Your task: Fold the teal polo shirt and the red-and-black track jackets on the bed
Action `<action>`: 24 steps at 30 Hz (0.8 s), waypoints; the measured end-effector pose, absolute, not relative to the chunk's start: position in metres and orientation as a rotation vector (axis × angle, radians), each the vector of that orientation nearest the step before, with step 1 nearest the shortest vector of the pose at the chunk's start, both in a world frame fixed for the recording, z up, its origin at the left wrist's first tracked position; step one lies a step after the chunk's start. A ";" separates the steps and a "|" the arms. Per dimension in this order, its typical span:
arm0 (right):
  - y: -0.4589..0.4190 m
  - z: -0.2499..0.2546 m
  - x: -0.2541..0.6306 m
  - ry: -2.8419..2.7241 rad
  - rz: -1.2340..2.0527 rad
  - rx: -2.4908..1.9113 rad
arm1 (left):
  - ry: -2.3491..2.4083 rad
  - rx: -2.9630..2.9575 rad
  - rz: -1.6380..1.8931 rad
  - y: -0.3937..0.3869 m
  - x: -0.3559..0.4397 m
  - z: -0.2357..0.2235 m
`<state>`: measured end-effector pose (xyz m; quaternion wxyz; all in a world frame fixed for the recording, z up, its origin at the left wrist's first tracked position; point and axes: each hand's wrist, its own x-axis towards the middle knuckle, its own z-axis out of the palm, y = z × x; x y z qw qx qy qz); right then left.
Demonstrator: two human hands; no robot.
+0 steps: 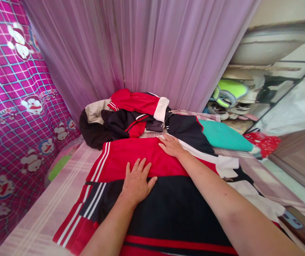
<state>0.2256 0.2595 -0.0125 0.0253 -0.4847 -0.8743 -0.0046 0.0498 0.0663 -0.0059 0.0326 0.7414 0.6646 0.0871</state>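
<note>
A red, navy and white sports jacket [131, 156] lies spread flat on the bed in front of me. My left hand [136, 181] rests palm down on it, fingers spread, where the red panel meets the navy one. My right hand [170, 145] lies flat farther back, on the red part near the white stripe, fingers stretched out. Neither hand grips anything. Behind the jacket sits a heap of more red, navy and white clothes [131, 113].
The bed has a pink plaid sheet [48, 209]. A teal cushion [221, 137] lies at the right. A purple curtain [142, 49] hangs behind, a pink cartoon-print cloth [11, 106] at the left. Shoes on a rack [229, 99] and a red bag [264, 142] stand at the right.
</note>
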 end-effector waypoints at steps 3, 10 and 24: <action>0.263 -0.008 0.221 -2.728 0.034 -1.567 | 2.048 2.290 0.263 0.066 0.050 -0.006; 0.283 0.009 0.202 -2.851 0.296 -1.757 | 2.046 2.281 0.268 0.066 0.050 -0.007; 0.247 -0.006 0.206 -2.601 0.105 -1.525 | 2.014 2.225 0.265 0.066 0.051 -0.002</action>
